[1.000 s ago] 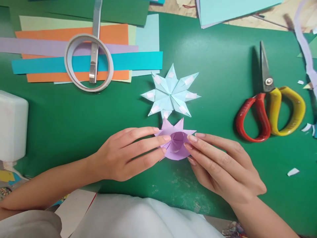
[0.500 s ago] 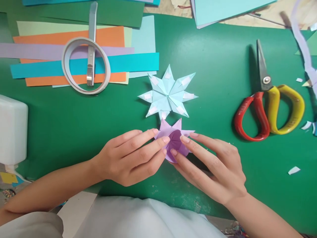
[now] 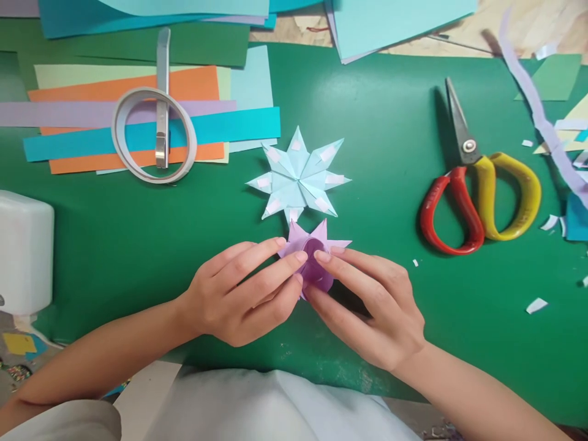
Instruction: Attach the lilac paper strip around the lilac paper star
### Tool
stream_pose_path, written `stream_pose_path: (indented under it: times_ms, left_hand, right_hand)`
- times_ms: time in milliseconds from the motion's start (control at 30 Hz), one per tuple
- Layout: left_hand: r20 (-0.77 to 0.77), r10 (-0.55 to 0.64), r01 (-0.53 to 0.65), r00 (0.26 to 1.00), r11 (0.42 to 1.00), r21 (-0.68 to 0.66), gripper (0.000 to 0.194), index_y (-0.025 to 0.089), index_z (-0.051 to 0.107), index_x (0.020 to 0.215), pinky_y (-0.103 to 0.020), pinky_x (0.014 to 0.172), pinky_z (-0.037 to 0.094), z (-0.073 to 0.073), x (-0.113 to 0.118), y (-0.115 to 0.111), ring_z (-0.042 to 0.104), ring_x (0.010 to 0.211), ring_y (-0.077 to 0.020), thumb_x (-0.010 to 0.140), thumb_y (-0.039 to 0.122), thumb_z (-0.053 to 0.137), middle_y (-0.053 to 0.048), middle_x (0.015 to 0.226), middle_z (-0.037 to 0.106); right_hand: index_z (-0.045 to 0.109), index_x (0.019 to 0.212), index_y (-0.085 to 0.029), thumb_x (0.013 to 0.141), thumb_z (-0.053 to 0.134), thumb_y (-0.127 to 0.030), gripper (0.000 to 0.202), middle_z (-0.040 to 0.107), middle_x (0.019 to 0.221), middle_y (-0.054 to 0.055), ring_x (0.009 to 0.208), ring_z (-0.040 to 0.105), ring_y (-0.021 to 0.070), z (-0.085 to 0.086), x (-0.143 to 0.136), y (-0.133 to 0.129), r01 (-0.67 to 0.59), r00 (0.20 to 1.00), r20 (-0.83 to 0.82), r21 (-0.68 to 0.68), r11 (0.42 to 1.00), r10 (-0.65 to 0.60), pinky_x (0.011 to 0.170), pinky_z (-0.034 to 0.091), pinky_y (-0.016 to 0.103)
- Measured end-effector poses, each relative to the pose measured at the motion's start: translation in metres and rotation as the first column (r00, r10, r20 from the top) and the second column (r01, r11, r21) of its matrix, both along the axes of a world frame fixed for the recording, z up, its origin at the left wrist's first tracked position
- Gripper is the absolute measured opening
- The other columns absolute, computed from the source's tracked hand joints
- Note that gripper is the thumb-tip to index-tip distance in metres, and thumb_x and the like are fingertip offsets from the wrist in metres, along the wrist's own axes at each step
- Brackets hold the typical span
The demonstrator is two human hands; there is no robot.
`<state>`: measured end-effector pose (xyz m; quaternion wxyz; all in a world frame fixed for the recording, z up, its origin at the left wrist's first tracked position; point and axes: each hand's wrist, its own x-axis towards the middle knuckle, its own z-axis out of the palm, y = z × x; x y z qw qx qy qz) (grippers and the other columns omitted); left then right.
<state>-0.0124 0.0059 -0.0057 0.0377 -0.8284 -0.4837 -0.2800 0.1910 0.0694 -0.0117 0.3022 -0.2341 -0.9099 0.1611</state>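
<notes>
Between my hands is a purple folded-paper star [image 3: 318, 278] whose middle curls up into a round, open hollow; its points show on the far side. The fingers of my left hand [image 3: 248, 288] pinch its left rim. On its right rim press the fingertips of my right hand [image 3: 372, 300]. Just beyond lies a light blue folded-paper star [image 3: 297, 179], flat on the table, with a small white tape piece on each point. The near edge of that blue star almost meets the purple one.
Scissors [image 3: 468, 147] with red and yellow handles lie at the right, near paper scraps [image 3: 536, 305]. At the left, a tape roll [image 3: 192, 147] and a metal snap-blade cutter [image 3: 162, 122] rest on coloured paper strips [image 3: 248, 122]. A white box [image 3: 27, 251] stands at the left edge.
The purple star's hollow has narrowed as my right fingers moved inward toward the left ones. The whole view has shifted slightly, with the table items appearing further left.
</notes>
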Motion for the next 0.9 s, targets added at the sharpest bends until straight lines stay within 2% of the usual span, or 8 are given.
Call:
stream_pose_path:
  times_ms: [167, 333, 400, 467, 533, 600, 700, 900]
  left_hand:
    - [0.034, 0.024, -0.022, 0.999, 0.999, -0.048, 0.014, 0.019, 0.067, 0.099, -0.031, 0.084, 0.059, -0.001, 0.000, 0.000, 0.065, 0.105, -0.0202, 0.085, 0.018, 0.064, -0.005, 0.113, 0.069]
    - [0.238, 0.109, -0.070, 0.965, 0.984, -0.165, 0.042, 0.017, 0.056, 0.110, -0.034, 0.090, 0.058, -0.002, -0.001, -0.002, 0.063, 0.107, -0.0206, 0.075, 0.023, 0.078, -0.009, 0.114, 0.062]
    - [0.380, 0.217, -0.141, 0.899, 0.965, -0.220, 0.044, 0.019, 0.054, 0.106, -0.033, 0.081, 0.060, -0.001, 0.002, -0.005, 0.064, 0.097, -0.0186, 0.073, 0.028, 0.080, -0.007, 0.105, 0.061]
    - [0.531, 0.327, -0.158, 0.782, 0.928, -0.339, 0.039, 0.020, 0.052, 0.099, -0.028, 0.068, 0.059, 0.000, 0.006, -0.010, 0.063, 0.083, -0.0151, 0.073, 0.031, 0.079, -0.003, 0.093, 0.060]
    - [0.615, 0.391, -0.043, 0.685, 0.864, -0.502, 0.029, 0.019, 0.052, 0.092, -0.023, 0.059, 0.055, 0.003, 0.011, -0.014, 0.060, 0.071, -0.0115, 0.078, 0.030, 0.075, 0.000, 0.080, 0.059]
    - [0.647, 0.391, 0.116, 0.654, 0.794, -0.597, 0.019, 0.017, 0.054, 0.087, -0.020, 0.059, 0.054, 0.006, 0.016, -0.018, 0.059, 0.065, -0.0094, 0.086, 0.031, 0.067, 0.001, 0.074, 0.061]
    - [0.665, 0.325, 0.206, 0.673, 0.781, -0.590, 0.018, 0.016, 0.058, 0.084, -0.019, 0.060, 0.052, 0.008, 0.019, -0.019, 0.059, 0.064, -0.0092, 0.092, 0.032, 0.058, 0.000, 0.071, 0.064]
    - [0.614, 0.261, 0.160, 0.745, 0.823, -0.545, 0.023, 0.015, 0.057, 0.075, -0.018, 0.056, 0.045, 0.007, 0.017, -0.019, 0.053, 0.059, -0.0083, 0.093, 0.029, 0.055, 0.002, 0.064, 0.058]
  right_hand:
    - [0.064, 0.083, -0.018, 0.075, 0.071, -0.010, 0.013, 0.070, 0.110, 0.007, 0.101, 0.063, 0.0235, -0.003, -0.003, -0.004, 0.036, 0.999, -0.020, 0.017, 0.999, -0.035, 0.075, 0.053, 0.036]
    - [0.064, 0.082, -0.022, 0.074, 0.073, -0.011, 0.017, 0.069, 0.109, 0.005, 0.102, 0.062, 0.0234, 0.003, -0.004, 0.000, 0.127, 0.992, -0.011, -0.074, 0.989, -0.128, 0.080, 0.052, 0.038]
    - [0.064, 0.081, -0.023, 0.073, 0.074, -0.011, 0.017, 0.067, 0.108, 0.006, 0.100, 0.062, 0.0239, 0.007, -0.004, 0.002, 0.153, 0.987, -0.018, -0.171, 0.973, -0.159, 0.079, 0.053, 0.040]
    - [0.063, 0.081, -0.023, 0.074, 0.073, -0.011, 0.017, 0.065, 0.107, 0.007, 0.097, 0.062, 0.0231, 0.010, -0.003, 0.003, 0.168, 0.981, -0.051, -0.262, 0.950, -0.188, 0.078, 0.053, 0.040]
    - [0.064, 0.082, -0.024, 0.075, 0.072, -0.012, 0.016, 0.063, 0.106, 0.006, 0.096, 0.061, 0.0222, 0.011, -0.003, 0.001, 0.172, 0.971, -0.105, -0.324, 0.930, -0.216, 0.077, 0.052, 0.041]
    - [0.064, 0.081, -0.024, 0.075, 0.072, -0.013, 0.014, 0.062, 0.106, 0.006, 0.096, 0.061, 0.0218, 0.011, -0.004, -0.002, 0.159, 0.966, -0.141, -0.342, 0.926, -0.217, 0.078, 0.051, 0.041]
    - [0.064, 0.079, -0.023, 0.076, 0.071, -0.017, 0.010, 0.060, 0.110, 0.007, 0.100, 0.058, 0.0241, 0.011, -0.005, -0.007, 0.126, 0.979, -0.111, -0.315, 0.941, -0.169, 0.082, 0.047, 0.044]
    - [0.059, 0.077, -0.019, 0.079, 0.065, -0.020, 0.007, 0.058, 0.107, 0.010, 0.103, 0.050, 0.0281, 0.015, -0.008, -0.013, 0.110, 0.991, -0.050, -0.226, 0.968, -0.124, 0.084, 0.039, 0.048]
